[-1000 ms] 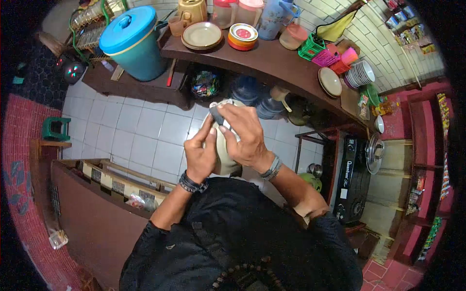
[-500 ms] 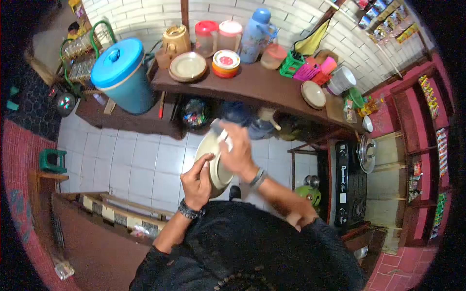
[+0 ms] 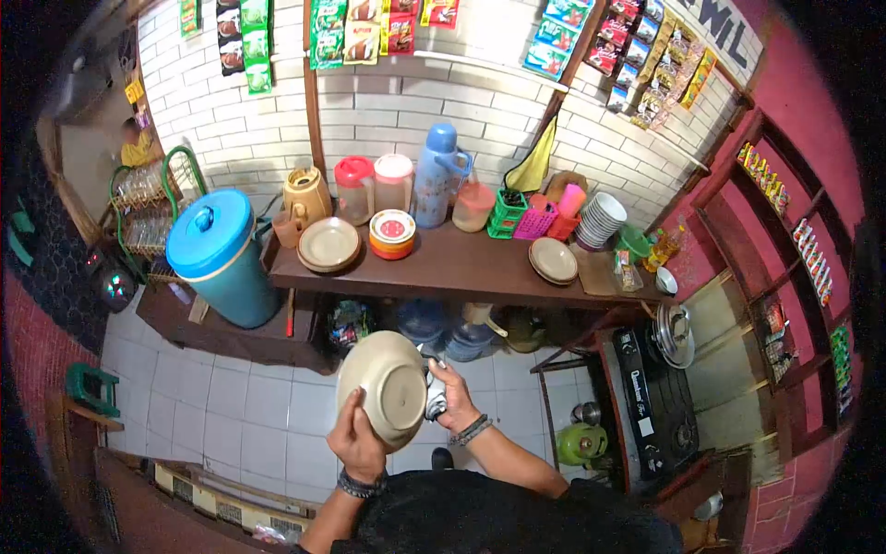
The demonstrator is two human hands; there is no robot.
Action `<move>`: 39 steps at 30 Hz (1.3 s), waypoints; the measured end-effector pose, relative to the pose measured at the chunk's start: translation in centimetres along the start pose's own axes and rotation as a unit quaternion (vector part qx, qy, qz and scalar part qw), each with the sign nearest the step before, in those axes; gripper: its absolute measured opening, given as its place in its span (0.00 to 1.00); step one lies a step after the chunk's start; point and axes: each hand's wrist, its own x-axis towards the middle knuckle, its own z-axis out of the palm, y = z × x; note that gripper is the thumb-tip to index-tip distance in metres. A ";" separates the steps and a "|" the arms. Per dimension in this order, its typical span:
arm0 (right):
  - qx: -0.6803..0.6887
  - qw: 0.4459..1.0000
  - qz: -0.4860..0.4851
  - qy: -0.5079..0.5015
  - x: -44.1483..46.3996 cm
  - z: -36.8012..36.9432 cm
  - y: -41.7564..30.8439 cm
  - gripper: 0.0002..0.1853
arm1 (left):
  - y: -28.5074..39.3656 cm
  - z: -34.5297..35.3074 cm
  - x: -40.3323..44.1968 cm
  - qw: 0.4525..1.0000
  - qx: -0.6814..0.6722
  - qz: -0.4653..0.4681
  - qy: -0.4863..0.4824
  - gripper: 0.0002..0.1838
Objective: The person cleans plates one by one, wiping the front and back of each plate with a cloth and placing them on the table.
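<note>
A cream plate (image 3: 369,369) is held up in front of me, tilted, its underside with a round foot ring facing me. My left hand (image 3: 358,445) grips its lower left edge, thumb side against the underside. At the plate's right side, my right hand (image 3: 454,399) is closed on a bunched grey and white cloth (image 3: 436,392), close to the rim. Beyond the plate stands the brown counter (image 3: 425,272), with a stack of cream plates (image 3: 329,245) on its left part and another pair of plates (image 3: 553,260) further right.
A blue lidded bucket (image 3: 226,268) stands at the left. On the counter are a blue thermos (image 3: 437,180), pitchers (image 3: 354,189), small baskets (image 3: 507,214) and stacked bowls (image 3: 602,220). A black stove (image 3: 660,397) is at the right, beside a green gas cylinder (image 3: 581,443).
The view has tilted up, showing more wall. The plate has turned so its underside faces me. My right hand has moved from over the plate to its right side with the cloth.
</note>
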 end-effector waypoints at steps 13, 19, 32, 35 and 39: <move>-0.362 0.920 -0.134 -0.069 -2.1 1.2 -7.5 0.26 | 3.0 2.2 2.7 0.957 -0.005 -0.098 -0.272 0.18; -0.532 0.799 -0.281 -0.004 -3.2 4.7 -6.3 0.23 | 4.5 4.6 0.6 0.979 0.061 -0.014 -0.193 0.16; -0.558 0.717 -0.414 0.049 -5.6 6.7 -2.5 0.25 | 4.1 3.9 -0.3 0.982 0.106 0.047 -0.148 0.18; -0.565 0.706 -0.427 -0.001 -6.7 7.3 -1.6 0.26 | 3.0 2.9 0.2 0.983 0.112 0.055 -0.133 0.19; -0.441 0.862 -0.231 0.094 -3.0 4.3 -2.9 0.24 | 3.2 1.5 -0.3 0.978 0.081 0.054 -0.187 0.18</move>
